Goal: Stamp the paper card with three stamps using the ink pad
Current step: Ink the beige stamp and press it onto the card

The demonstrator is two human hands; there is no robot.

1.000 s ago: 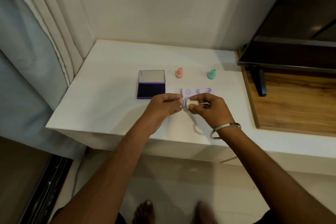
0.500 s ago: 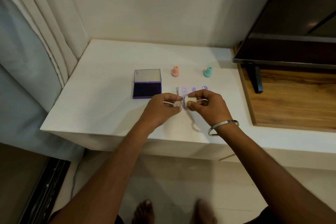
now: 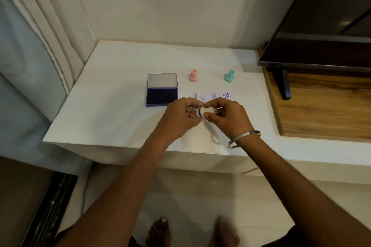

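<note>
A cream stamp (image 3: 207, 110) lies sideways in the air just above the white table (image 3: 112, 106), held between both hands. My right hand (image 3: 230, 115) grips its handle end. My left hand (image 3: 179, 118) pinches a small white cap (image 3: 198, 113) against its purple-inked end. Behind the hands lies the paper card (image 3: 219, 99) with three purple prints in a row; its near edge is hidden by my fingers. The open purple ink pad (image 3: 162, 97) sits left of the card. A pink stamp (image 3: 193, 75) and a teal stamp (image 3: 229, 76) stand upright behind the card.
A dark TV screen (image 3: 321, 46) on a black foot (image 3: 284, 86) stands on a wooden shelf (image 3: 325, 110) to the right. A curtain (image 3: 40, 36) hangs at the left. The table's front edge (image 3: 140, 146) is just under my wrists; bare feet show below.
The cap in my left hand was a little apart from the stamp half a second ago; now it sits against the stamp's inked end. Both hands stay in front of the card.
</note>
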